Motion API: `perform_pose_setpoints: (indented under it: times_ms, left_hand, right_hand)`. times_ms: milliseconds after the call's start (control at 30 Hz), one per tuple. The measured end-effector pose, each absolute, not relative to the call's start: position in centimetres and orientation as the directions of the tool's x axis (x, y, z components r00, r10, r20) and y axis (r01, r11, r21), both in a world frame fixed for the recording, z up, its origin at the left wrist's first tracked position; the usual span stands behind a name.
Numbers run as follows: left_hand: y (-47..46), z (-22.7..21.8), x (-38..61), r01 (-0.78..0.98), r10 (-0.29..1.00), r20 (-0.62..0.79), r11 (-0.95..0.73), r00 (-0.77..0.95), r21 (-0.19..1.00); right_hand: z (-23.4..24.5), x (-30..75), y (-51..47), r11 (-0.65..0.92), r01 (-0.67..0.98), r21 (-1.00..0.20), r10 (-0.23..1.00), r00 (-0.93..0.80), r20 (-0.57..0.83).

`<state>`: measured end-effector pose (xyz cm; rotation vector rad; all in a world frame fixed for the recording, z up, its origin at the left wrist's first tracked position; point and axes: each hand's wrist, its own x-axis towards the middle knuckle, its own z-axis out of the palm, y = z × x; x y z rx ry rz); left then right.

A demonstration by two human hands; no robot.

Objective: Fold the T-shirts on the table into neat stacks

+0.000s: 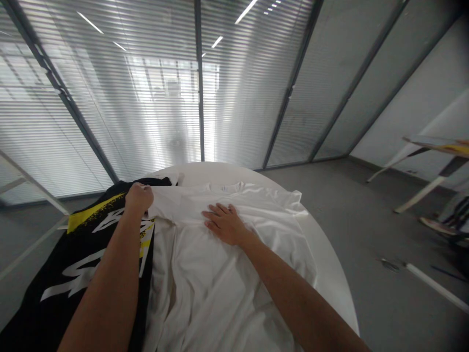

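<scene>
A white T-shirt point(212, 274) lies spread on a round white table point(330, 254), its neckline toward the far edge and soft wrinkles across its body. My left hand point(139, 196) is closed on the end of the shirt's left sleeve. Flat on the upper chest of the shirt rests my right hand point(224, 224), fingers spread. Under the left forearm and along the table's left side is a black garment point(44, 264) with yellow and white print. The shirt's left sleeve overlaps part of it.
Glass partitions with blinds point(157, 112) stand behind the table. To the right, another table point(439, 146) with pale legs stands by the wall. Scissors point(389, 265) and a white bar point(436, 286) lie on the grey floor. A white metal frame point(32, 183) is at left.
</scene>
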<state>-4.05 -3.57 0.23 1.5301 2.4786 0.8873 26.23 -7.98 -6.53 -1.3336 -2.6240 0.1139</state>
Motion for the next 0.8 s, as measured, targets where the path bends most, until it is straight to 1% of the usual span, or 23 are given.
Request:
perform_pose_setpoints:
  times_ms: [133, 200, 300, 367, 533, 567, 667, 700, 733, 800]
  left_hand:
    - [-3.8, 0.6, -3.8, 0.819, 0.856, 0.195, 0.357, -0.48, 0.45]
    - [-3.9, 1.0, -3.3, 0.845, 0.879, 0.196, 0.322, -0.434, 0.426]
    - [-4.0, 1.5, -2.4, 0.868, 0.894, 0.249, 0.242, -0.373, 0.433]
    - [-4.1, 1.8, -2.1, 0.866, 0.892, 0.269, 0.216, -0.363, 0.451]
    - [-4.2, 2.3, -2.4, 0.819, 0.912, 0.174, 0.234, -0.372, 0.524]
    - [-4.2, 2.3, -2.3, 0.811, 0.911, 0.175, 0.23, -0.375, 0.538]
    - [-4.1, 2.2, -0.4, 0.797, 0.899, 0.235, 0.177, -0.37, 0.578]
    - [-4.2, 2.1, 0.8, 0.793, 0.901, 0.253, 0.146, -0.354, 0.591]
    - [-4.3, 2.0, 2.0, 0.772, 0.917, 0.242, 0.103, -0.318, 0.627]
    - [-4.9, 2.0, 4.5, 0.71, 0.974, 0.144, 0.024, -0.176, 0.704]
  right_hand:
    - [-6.6, 26.2, -8.0, 0.596, 0.789, -0.15, 0.803, -0.579, 0.145]
    - [-6.6, 26.2, -8.0, 0.595, 0.791, -0.144, 0.803, -0.577, 0.149]
    - [-6.6, 26.3, -8.1, 0.596, 0.79, -0.143, 0.802, -0.577, 0.154]
    - [-6.7, 26.3, -8.0, 0.598, 0.787, -0.153, 0.801, -0.579, 0.153]
    - [-6.7, 26.2, -8.0, 0.597, 0.782, -0.178, 0.802, -0.577, 0.154]
    - [-6.8, 26.2, -7.9, 0.597, 0.782, -0.179, 0.802, -0.576, 0.159]
    - [-6.9, 26.2, -7.9, 0.603, 0.778, -0.179, 0.797, -0.578, 0.175]
    - [-6.8, 26.3, -7.9, 0.603, 0.777, -0.179, 0.797, -0.578, 0.176]
    - [-6.8, 26.3, -7.9, 0.604, 0.776, -0.179, 0.796, -0.58, 0.174]
    - [-6.8, 26.2, -7.9, 0.603, 0.778, -0.177, 0.797, -0.58, 0.17]
